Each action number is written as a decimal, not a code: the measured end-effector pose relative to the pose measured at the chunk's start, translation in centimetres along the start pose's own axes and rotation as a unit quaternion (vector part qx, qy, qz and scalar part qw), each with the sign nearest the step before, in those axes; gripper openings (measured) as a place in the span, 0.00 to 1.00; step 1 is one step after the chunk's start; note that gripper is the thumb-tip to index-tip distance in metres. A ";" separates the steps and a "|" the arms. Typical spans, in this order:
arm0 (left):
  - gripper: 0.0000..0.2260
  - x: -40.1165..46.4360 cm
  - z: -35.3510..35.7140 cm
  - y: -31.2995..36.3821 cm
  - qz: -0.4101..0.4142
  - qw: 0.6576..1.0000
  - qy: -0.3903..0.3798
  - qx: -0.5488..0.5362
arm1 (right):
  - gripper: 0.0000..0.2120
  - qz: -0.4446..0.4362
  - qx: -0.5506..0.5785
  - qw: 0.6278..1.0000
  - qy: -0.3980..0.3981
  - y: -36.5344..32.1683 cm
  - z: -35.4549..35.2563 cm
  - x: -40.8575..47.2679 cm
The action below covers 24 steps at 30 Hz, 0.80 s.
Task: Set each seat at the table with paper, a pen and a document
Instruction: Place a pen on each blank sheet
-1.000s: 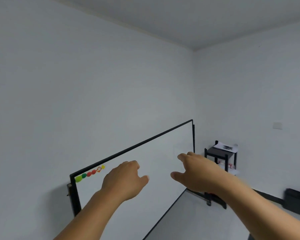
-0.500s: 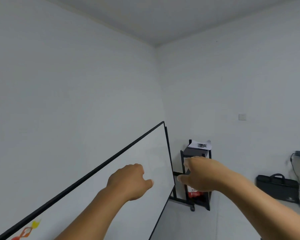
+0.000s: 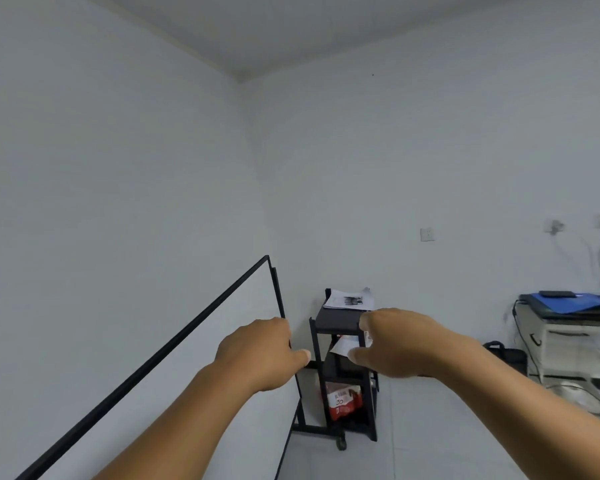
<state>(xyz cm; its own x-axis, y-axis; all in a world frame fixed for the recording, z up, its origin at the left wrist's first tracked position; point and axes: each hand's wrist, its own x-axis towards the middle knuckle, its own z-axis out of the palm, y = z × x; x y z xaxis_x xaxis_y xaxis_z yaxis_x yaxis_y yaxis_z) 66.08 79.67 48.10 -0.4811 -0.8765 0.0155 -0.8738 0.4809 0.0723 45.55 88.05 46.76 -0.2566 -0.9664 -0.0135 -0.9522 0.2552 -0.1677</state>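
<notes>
A black shelf cart (image 3: 338,322) stands in the room's corner, with a stack of printed papers (image 3: 347,301) on its top level and more white sheets (image 3: 343,344) on the level below. Both my arms stretch out toward it. My left hand (image 3: 258,355) hovers left of the cart, fingers loosely curled, holding nothing. My right hand (image 3: 395,342) hovers in front of the cart's right side, also loosely curled with nothing in it. No table, seats or pens are in view.
A black-framed whiteboard (image 3: 201,358) leans along the left wall. A red package (image 3: 343,403) sits on the cart's bottom shelf. At the right stand a white cart (image 3: 568,344) with a blue folder (image 3: 568,301) on top, and a black bag (image 3: 506,355) on the floor.
My view has swung right, away from the whiteboard toward the corner. The shelf cart now sits centred between my hands and looks closer. Both hands stay outstretched and hold nothing.
</notes>
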 end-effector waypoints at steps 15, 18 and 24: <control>0.17 31.4 1.7 1.5 0.163 0.986 -0.028 -0.032 | 0.28 0.159 -0.017 0.987 0.017 6.3 -1.4 23.1; 0.18 35.8 1.8 3.8 0.192 0.980 -0.030 -0.032 | 0.28 0.186 -0.020 0.982 0.023 9.0 -1.8 25.6; 0.21 45.0 3.5 10.1 0.216 0.976 -0.026 -0.030 | 0.27 0.213 -0.020 0.976 0.027 16.7 -2.5 31.0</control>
<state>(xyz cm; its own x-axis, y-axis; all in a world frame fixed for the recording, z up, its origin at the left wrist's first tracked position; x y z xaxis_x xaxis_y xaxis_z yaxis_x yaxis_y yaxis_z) 35.32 45.18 46.05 -0.8080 -0.5892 0.0067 -0.5836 0.8018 0.1287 21.26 62.41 46.00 -0.6387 -0.7692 -0.0219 -0.7622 0.6363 -0.1191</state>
